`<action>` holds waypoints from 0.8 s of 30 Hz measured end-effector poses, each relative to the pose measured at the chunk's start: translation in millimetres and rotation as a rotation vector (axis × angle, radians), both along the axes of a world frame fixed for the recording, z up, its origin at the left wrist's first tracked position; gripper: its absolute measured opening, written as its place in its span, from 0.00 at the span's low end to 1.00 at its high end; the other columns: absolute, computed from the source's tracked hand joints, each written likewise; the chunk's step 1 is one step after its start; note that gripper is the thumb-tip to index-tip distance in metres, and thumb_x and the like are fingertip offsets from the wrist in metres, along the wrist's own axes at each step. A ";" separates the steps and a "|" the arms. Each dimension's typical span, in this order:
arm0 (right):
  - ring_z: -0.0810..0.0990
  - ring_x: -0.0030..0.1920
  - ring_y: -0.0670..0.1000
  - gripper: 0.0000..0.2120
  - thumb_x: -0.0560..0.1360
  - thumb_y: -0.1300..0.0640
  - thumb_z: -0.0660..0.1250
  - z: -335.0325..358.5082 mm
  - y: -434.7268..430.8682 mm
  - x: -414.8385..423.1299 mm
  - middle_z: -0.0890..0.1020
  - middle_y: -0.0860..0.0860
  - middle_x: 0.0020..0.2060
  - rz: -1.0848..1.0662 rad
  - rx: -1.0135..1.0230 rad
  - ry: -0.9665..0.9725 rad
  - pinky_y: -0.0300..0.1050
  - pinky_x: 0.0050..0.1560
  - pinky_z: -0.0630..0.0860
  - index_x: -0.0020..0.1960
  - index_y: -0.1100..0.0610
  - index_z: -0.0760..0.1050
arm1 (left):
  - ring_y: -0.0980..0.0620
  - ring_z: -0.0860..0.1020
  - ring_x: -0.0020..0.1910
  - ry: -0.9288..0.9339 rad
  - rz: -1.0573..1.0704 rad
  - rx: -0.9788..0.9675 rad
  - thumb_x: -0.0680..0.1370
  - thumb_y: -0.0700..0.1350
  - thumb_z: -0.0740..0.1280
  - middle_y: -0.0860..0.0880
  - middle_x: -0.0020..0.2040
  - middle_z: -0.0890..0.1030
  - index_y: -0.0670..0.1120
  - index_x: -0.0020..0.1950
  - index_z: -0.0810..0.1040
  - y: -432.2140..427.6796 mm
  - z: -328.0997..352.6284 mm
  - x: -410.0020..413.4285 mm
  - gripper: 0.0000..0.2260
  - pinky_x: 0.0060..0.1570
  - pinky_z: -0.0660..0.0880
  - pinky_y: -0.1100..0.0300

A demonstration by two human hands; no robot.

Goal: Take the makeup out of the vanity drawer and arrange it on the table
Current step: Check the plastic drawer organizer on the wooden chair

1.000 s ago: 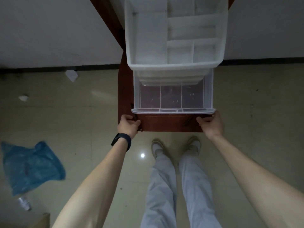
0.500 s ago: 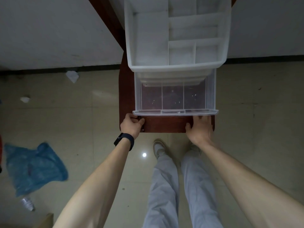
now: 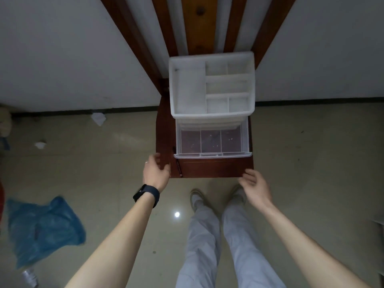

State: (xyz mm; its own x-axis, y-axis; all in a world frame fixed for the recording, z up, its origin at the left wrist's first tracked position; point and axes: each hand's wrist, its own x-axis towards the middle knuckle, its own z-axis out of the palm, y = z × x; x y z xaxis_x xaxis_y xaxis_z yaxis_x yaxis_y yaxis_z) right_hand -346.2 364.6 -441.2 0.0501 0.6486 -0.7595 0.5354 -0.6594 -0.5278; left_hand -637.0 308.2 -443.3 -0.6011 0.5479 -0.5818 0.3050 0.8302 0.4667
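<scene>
A white plastic vanity organiser [image 3: 212, 113] stands on a small dark red wooden table [image 3: 214, 168]. Its clear bottom drawer [image 3: 212, 155] is pulled out, and its three compartments look empty apart from specks. A thin dark makeup pencil [image 3: 178, 166] lies on the table left of the drawer front. My left hand [image 3: 155, 172] hovers with loosely curled fingers at the table's front left corner, just left of the pencil, holding nothing. My right hand [image 3: 254, 187] is relaxed and empty at the front right corner.
The table stands against a white wall with a dark wooden frame [image 3: 199, 23] behind it. My legs and shoes [image 3: 216, 204] are right below the table's front edge. A blue plastic bag [image 3: 43, 227], a bottle [image 3: 30, 278] and paper scraps [image 3: 98, 118] lie on the tiled floor at left.
Both hands have let go of the table's front edge and drawn back slightly toward me. The camera has tilted up or moved back, showing more wall and the pencil.
</scene>
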 end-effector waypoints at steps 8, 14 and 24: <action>0.81 0.58 0.50 0.19 0.81 0.67 0.60 51.1 0.6 -51.0 0.80 0.55 0.63 -0.296 -0.139 0.316 0.45 0.56 0.78 0.68 0.52 0.71 | 0.44 0.56 0.78 0.440 -0.521 0.290 0.81 0.47 0.62 0.45 0.80 0.58 0.45 0.80 0.57 50.5 55.4 -8.4 0.29 0.76 0.58 0.45; 0.81 0.60 0.57 0.33 0.77 0.77 0.55 51.3 14.7 -83.7 0.77 0.60 0.67 -0.646 -0.273 0.582 0.49 0.55 0.77 0.79 0.59 0.58 | 0.54 0.39 0.79 0.533 -0.982 0.217 0.84 0.51 0.53 0.50 0.82 0.46 0.48 0.82 0.46 95.1 42.4 -16.2 0.29 0.75 0.39 0.48; 0.80 0.63 0.57 0.36 0.75 0.78 0.56 50.2 39.5 -103.2 0.77 0.56 0.69 -0.672 -0.222 0.721 0.49 0.56 0.78 0.80 0.56 0.59 | 0.55 0.37 0.79 0.454 -0.939 0.247 0.85 0.49 0.52 0.52 0.82 0.46 0.48 0.82 0.44 93.4 32.7 -14.9 0.28 0.77 0.46 0.44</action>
State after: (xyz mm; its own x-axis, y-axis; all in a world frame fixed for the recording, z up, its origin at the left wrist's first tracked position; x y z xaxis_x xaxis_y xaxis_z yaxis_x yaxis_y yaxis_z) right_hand -449.4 404.1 -391.0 -0.1654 0.4947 -0.8532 -0.3817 -0.8298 -0.4072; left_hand -651.9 401.6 -410.6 -0.0100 0.9756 -0.2191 0.9597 0.0709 0.2718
